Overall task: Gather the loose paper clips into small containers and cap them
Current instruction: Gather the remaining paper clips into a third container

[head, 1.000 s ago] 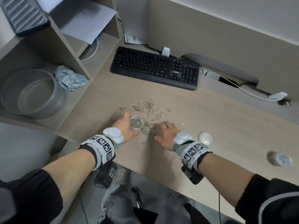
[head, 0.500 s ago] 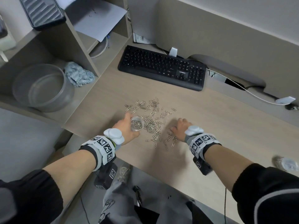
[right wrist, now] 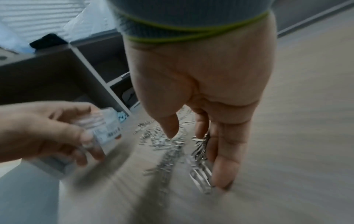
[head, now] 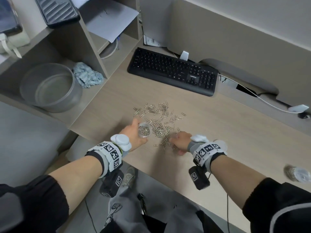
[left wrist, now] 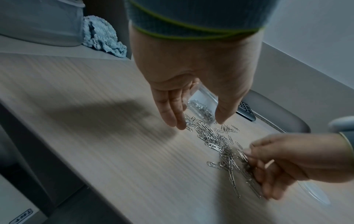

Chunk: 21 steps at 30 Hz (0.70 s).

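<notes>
Loose silver paper clips [head: 159, 118] lie scattered mid-desk. My left hand [head: 133, 130] grips a small clear container [head: 144, 130] partly filled with clips, standing at the pile's left edge; it shows in the left wrist view as the container [left wrist: 203, 106] and in the right wrist view as the container [right wrist: 103, 125]. My right hand [head: 178, 140] sits at the pile's near right, fingers curled round a bunch of clips [right wrist: 201, 148]. A clear round lid [left wrist: 314, 192] lies on the desk behind the right hand [left wrist: 283, 160]. A capped container [head: 297, 174] full of clips lies far right.
A black keyboard [head: 173, 71] lies behind the pile. A grey round tub [head: 50, 86] and a blue cloth [head: 87, 77] sit on the shelf to the left. A white cable [head: 262, 101] runs along the back right. The desk's front edge [head: 151, 172] is just under my wrists.
My right hand went from lying flat on the clips to curling round a bunch, dragging clips toward the near edge. My left hand kept the container in place.
</notes>
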Tool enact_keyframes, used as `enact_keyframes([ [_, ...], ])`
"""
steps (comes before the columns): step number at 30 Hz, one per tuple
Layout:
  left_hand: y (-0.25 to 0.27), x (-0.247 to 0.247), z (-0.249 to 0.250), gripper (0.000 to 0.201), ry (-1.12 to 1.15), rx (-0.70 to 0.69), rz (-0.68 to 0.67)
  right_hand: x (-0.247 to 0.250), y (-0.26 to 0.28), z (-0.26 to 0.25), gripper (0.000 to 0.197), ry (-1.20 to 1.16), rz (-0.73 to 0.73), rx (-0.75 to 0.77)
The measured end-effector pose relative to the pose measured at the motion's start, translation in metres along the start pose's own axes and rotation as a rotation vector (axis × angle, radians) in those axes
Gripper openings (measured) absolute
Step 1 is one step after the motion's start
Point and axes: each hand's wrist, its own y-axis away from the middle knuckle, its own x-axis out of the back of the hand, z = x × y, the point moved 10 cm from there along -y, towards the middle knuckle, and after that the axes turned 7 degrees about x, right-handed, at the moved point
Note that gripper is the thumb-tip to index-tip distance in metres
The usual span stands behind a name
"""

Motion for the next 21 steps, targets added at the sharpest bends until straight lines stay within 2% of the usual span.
enact_keyframes([
  [3,0.001,-0.001,-0.004,0.062,-0.017,0.015,-0.003,-0.007,-0.013,-0.03,0.033,-0.093,0.017,0.039],
  [6,0.002,-0.002,-0.007,0.061,-0.018,0.004,-0.005,0.018,-0.01,-0.052,0.034,0.165,0.152,0.154],
  [8,0.002,0.0,-0.011,0.06,-0.012,0.007,-0.001,0.029,-0.002,-0.059,0.061,0.375,0.147,0.24],
  [11,0.001,0.005,-0.019,0.061,0.024,0.019,0.011,0.016,0.004,-0.059,0.106,0.743,0.017,0.304],
  [14,0.001,0.006,-0.026,0.062,0.043,0.035,0.01,-0.018,0.001,-0.059,0.123,0.856,-0.071,0.361],
  [17,0.0,0.006,-0.033,0.064,0.05,0.048,0.011,-0.018,-0.012,-0.068,0.125,0.802,0.039,0.396],
  [21,-0.001,0.006,-0.042,0.065,0.05,0.065,0.007,-0.009,-0.033,-0.085,0.102,0.729,0.03,0.448],
])
